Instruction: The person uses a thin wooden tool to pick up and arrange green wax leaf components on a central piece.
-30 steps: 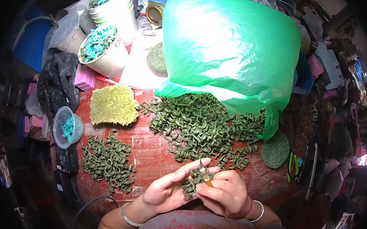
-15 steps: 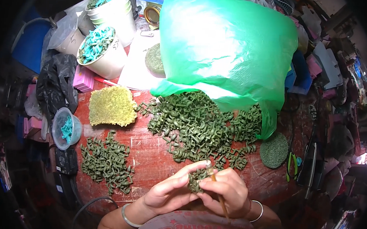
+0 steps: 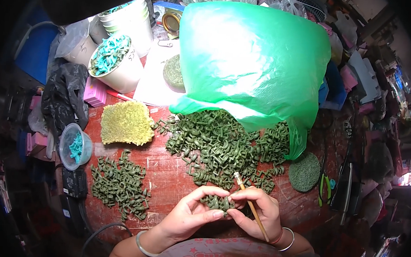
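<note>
Close in front of me, my left hand [image 3: 188,214] curls its thumb and fingers round a small clump of dark green ring-like pieces [image 3: 216,202]. My right hand [image 3: 262,212] meets it from the other side, thumb and forefinger pinched at the clump's edge. Across that hand slants a thin wooden-handled tool [image 3: 256,213] with a pale metal-looking tip, pointing up and away. Beyond the hands lies a big heap of similar green pieces [image 3: 218,143], partly under a green plastic bag [image 3: 251,70]. A smaller pile of them [image 3: 119,184] is at the left.
A yellow sponge-like block [image 3: 127,123] sits left of the heap. Farther left are a clear tub [image 3: 75,146] with turquoise pieces and a white bucket [image 3: 117,66] of turquoise and green ones. At right lie a round green pad [image 3: 305,172] and green-handled pliers [image 3: 325,190].
The tool has swung away from the green clump and now lies across my right hand. My left fingers have closed further round the clump, and both hands' fingertips meet at it.
</note>
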Demonstrator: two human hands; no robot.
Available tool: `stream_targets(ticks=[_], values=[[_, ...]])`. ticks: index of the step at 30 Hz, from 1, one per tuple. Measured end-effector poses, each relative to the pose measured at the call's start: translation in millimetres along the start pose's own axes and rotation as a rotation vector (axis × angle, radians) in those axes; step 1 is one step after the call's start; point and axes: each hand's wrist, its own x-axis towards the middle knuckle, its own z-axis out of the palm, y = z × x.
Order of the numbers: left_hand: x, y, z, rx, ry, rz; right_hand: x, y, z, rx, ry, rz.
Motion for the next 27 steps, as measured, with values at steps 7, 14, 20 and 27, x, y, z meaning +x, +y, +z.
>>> stream_targets(ticks=[7, 14, 20, 27], values=[[1, 4, 1, 0.009, 0.056, -0.077, -3, 3, -1, -0.027, 0.016, 0.060], [0, 7, 2, 0.016, 0.101, -0.111, -2, 3, -1, -0.032, 0.004, 0.089], [0, 11, 6, 0.034, 0.096, -0.141, -3, 1, -1, 0.018, -0.006, 0.124], [-1, 11, 2, -0.009, 0.102, -0.196, 0, 0, -1, -0.040, 0.009, 0.101]])
